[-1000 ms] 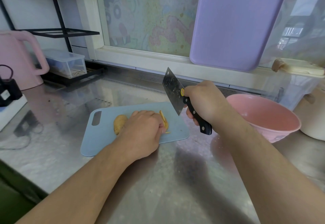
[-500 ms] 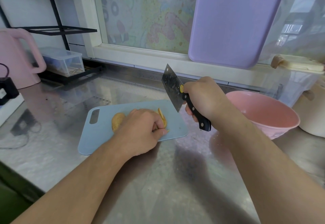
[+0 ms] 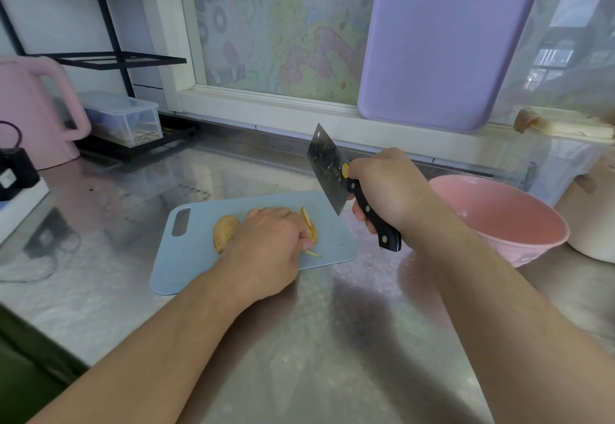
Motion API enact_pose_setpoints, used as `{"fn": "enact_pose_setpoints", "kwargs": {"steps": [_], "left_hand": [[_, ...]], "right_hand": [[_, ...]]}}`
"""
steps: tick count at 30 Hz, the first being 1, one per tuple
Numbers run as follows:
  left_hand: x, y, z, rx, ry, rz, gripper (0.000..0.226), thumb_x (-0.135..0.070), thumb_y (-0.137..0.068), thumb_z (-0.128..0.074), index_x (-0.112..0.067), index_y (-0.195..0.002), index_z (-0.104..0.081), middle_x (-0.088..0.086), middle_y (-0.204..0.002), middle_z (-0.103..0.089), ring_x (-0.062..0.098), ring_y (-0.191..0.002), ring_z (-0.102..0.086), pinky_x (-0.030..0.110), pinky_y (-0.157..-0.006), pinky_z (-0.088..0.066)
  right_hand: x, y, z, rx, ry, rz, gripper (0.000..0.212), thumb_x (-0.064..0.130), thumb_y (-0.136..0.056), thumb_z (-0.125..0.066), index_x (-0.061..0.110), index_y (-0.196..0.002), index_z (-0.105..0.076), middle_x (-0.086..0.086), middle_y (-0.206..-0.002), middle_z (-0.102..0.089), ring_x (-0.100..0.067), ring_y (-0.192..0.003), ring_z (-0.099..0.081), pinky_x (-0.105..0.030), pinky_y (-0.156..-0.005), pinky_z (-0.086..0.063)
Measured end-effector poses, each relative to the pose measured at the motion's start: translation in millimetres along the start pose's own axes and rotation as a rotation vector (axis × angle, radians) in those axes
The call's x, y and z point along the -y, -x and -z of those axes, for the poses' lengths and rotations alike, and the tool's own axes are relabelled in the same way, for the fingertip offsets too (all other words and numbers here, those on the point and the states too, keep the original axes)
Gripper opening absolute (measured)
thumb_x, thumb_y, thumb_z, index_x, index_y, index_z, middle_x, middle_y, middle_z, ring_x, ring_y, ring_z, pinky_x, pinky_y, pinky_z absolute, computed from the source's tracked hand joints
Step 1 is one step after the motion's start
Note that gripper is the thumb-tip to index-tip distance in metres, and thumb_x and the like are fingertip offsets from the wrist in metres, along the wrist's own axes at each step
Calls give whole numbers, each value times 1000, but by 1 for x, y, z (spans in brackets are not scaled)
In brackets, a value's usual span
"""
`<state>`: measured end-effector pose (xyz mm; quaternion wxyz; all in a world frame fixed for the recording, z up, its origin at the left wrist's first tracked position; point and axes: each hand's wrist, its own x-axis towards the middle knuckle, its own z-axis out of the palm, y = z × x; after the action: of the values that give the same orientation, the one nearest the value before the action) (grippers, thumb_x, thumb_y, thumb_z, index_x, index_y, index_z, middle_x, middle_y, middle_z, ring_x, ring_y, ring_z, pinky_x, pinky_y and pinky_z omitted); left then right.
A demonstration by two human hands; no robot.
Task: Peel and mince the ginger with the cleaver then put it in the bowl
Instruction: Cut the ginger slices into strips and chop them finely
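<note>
Centre frame: left hand (image 3: 269, 243) grip holds ginger (image 3: 225, 232) down on board (image 3: 189, 257). Right hand (image 3: 387, 190) grip holds cleaver (image 3: 327, 167) raised above board. Bowl (image 3: 499, 220) at right on desk (image 3: 332, 340).

Cutting boards: 2, a blue board (image 3: 199, 257) flat on the counter and a purple board (image 3: 442, 40) upright against the window.
Cleaver (image 3: 327, 167): 1.
Pink bowl (image 3: 506, 220): 1.
Ginger: 1 unpeeled piece (image 3: 223, 232); yellow slices (image 3: 308, 225), count unclear, partly hidden by a hand.
Hands: 2, left hand (image 3: 269, 243) and right hand (image 3: 389, 187).
Pink jug (image 3: 36, 114): 1.
Clear lidded box (image 3: 126, 117): 1.
Black wire rack (image 3: 113, 57): 1.
</note>
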<state>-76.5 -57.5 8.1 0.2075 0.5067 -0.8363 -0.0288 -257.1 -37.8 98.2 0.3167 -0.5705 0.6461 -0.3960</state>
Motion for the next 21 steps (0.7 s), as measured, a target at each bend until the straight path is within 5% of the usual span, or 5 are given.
{"fn": "enact_pose_setpoints", "kwargs": {"steps": [3,7,11,17,21], "left_hand": [[2,-1,-1,-40,79,17,14,-27,-103,-60,-25,-91,-66,-13,-91,-58,12,-93,-50,31,-96,-36],[3,-1,0,-40,167,-4,19,-20,-96,-69,-27,-79,-65,-15,-75,-51,-2,-78,-48,17,-75,-30],[5,0,1,-20,171,-23,14,-23,-91,-76,-26,-78,-72,-11,-73,-56,5,-76,-53,14,-66,-32],[3,0,4,40,141,-13,19,-29,-93,-76,-31,-77,-66,-15,-75,-53,2,-78,-51,16,-68,-29],[-3,1,3,68,-26,-57,11,-33,-103,-61,-33,-92,-59,-14,-100,-58,10,-104,-50,23,-86,-25]], "right_hand": [[-1,0,1,4,-7,-6,13,9,-84,-49,2,-78,-58,-15,-48,-56,-23,-34,-45,-26,-47,-38],[-1,-2,0,1,-11,-8,13,9,-84,-49,1,-78,-57,-15,-48,-56,-23,-33,-44,-27,-47,-39],[-1,-2,0,0,-7,-9,12,9,-84,-49,1,-79,-57,-15,-48,-56,-24,-33,-44,-26,-47,-39],[-1,-2,-1,-4,-11,-3,12,10,-85,-50,2,-78,-57,-14,-48,-57,-24,-33,-44,-26,-47,-39],[0,0,-1,2,-4,-9,14,10,-86,-49,2,-78,-57,-14,-47,-56,-23,-32,-44,-24,-46,-38]]}}
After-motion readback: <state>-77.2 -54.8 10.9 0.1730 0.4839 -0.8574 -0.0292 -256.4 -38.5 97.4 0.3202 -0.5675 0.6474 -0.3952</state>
